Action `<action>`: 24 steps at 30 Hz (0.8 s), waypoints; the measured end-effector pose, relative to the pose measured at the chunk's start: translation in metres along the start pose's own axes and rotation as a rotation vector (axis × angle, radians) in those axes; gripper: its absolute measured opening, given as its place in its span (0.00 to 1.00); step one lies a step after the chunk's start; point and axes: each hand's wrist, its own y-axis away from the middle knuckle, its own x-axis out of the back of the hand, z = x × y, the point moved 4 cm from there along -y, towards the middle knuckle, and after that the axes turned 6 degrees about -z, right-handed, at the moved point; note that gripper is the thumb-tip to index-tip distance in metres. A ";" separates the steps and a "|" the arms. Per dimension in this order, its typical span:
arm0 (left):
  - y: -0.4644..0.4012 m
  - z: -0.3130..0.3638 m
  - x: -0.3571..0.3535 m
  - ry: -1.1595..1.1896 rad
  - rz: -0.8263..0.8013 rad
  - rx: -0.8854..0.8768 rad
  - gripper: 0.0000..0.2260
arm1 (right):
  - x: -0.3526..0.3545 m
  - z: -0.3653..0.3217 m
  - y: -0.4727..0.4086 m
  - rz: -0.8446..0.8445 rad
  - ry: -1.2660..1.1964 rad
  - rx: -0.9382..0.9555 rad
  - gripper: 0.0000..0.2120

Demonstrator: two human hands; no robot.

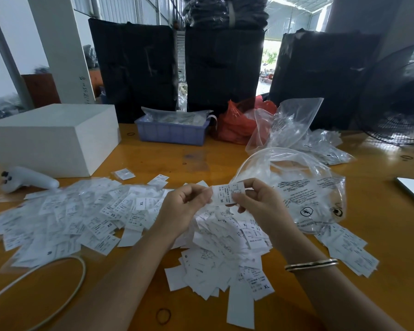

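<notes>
- Fingers point(240, 199) of the right hand point(258, 204) pinch the right edge of a small white printed label marked M point(227, 192); the left hand point(187, 206) pinches its left edge, at frame centre.
- Beneath the hands, a heap of white paper labels point(225, 247) lies on the orange wooden table point(380, 235).
- Just right of them sits a clear printed plastic bag point(308, 199).
- Upper left stands a white rectangular box point(53, 137).
</notes>
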 end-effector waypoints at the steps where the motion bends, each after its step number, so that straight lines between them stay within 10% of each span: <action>1: 0.000 0.000 -0.001 -0.001 -0.015 0.007 0.10 | 0.000 0.000 0.000 -0.015 0.025 0.005 0.04; 14: 0.000 -0.006 -0.005 -0.033 -0.069 0.060 0.06 | -0.021 0.008 0.002 -0.101 0.389 0.017 0.15; 24: 0.001 -0.005 0.000 -0.075 0.059 0.030 0.06 | -0.028 0.012 0.003 0.013 0.163 0.053 0.08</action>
